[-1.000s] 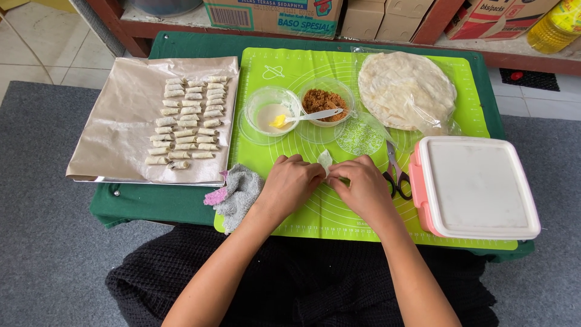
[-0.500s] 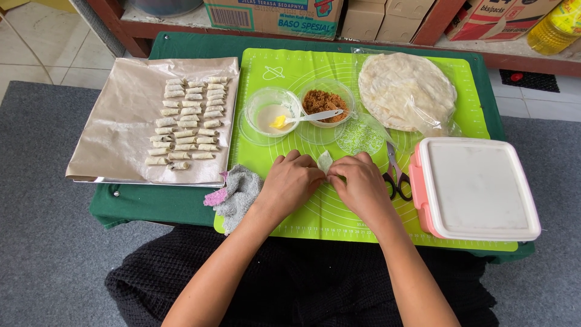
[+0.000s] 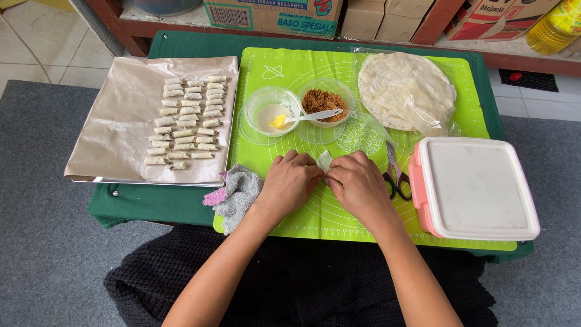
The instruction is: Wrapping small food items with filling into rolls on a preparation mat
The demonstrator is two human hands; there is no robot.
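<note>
Both hands meet at the middle of the green silicone mat (image 3: 302,72), near its front edge. The left hand (image 3: 289,181) and the right hand (image 3: 357,181) are curled, with fingers bent inward and knuckles up, and between them they pinch a small pale piece of wrapper (image 3: 325,160). Only its upper tip shows above the fingers; the rest is hidden under them, so I cannot tell if filling is already inside. The wrapper lies exactly between the two hands — neither hand is nearer — and the part under the fingers seems to run left to right, across the person's body, while the free tip points away toward the bowls.

Just behind the hands stand two clear bowls: one with a pale liquid and a yellow brush (image 3: 271,115), one with brown crumbly filling (image 3: 327,100); a white utensil lies across them. Further back on the right is a stack of round thin wrappers in plastic (image 3: 405,91). Scissors (image 3: 396,175) lie just beside the right hand, and beyond them a closed pink box with a white lid (image 3: 475,188). A grey cloth (image 3: 239,191) lies just beside the left wrist. On the left, well apart, a tray lined with brown paper (image 3: 115,121) holds rows of small finished rolls (image 3: 187,121) — their long axes also run left to right.
</note>
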